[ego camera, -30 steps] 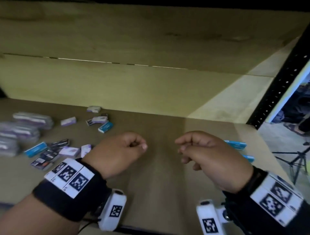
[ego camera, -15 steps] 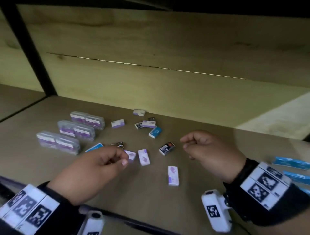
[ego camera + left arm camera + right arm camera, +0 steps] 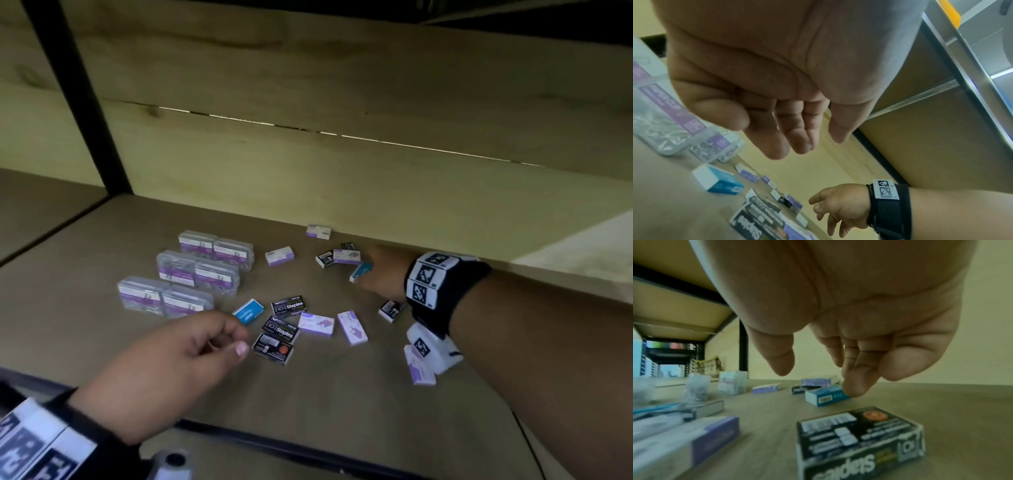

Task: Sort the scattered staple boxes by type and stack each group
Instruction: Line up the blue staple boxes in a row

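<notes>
Presently on the shelf (image 3: 342,404): scattered staple boxes (image 3: 284,306) — right hand (image 3: 383,270) spread, fingertip touching the far blue box (image 3: 359,271); left hand (image 3: 164,370) loosely curled, holding nothing, near the black boxes.

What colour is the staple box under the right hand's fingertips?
Blue with a white end, clearest in the right wrist view: blue box, right hand.

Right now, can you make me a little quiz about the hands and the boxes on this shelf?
1. True or false: the left hand holds a box.
2. Which box does a fingertip of the right hand touch? A purple box, B blue box, C black box.
3. How many clear cases show in the head view?

Key: 1 false, it holds nothing. 2 B. 3 six.
</notes>
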